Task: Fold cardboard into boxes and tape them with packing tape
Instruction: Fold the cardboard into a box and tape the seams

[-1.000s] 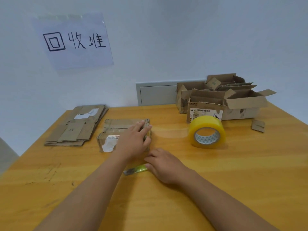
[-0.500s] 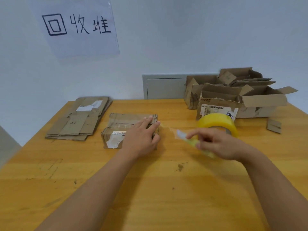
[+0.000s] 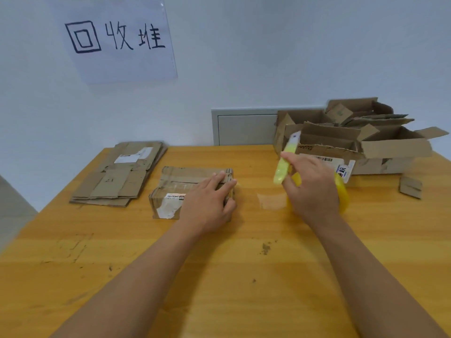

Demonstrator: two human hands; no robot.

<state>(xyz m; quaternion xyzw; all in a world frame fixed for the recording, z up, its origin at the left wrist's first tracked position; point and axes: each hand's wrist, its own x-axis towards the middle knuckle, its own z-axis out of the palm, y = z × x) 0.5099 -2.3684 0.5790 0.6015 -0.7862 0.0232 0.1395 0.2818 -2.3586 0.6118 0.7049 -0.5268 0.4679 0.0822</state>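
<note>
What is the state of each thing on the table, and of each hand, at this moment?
small box: folded shut, lying flat under the left hand.
left hand: fingers straight, pressing on the box.
right hand: holds the yellow cutter.
yellow cutter: lifted, pointing up.
tape roll: on the table, mostly hidden behind the right hand.
flat cardboard stack: unfolded, piled.
open boxes: flaps open.

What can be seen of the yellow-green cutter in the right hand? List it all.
The utility knife is a slim tool with a pale yellow-green plastic-looking body and a whitish tip bearing a small dark dot. The right hand pinches it near its middle and holds it off the table, steeply tilted, tip up and away towards the open cardboard boxes. Its lower end hangs just in front of the yellow tape roll. Motion blur hides whether a blade is out.
</note>
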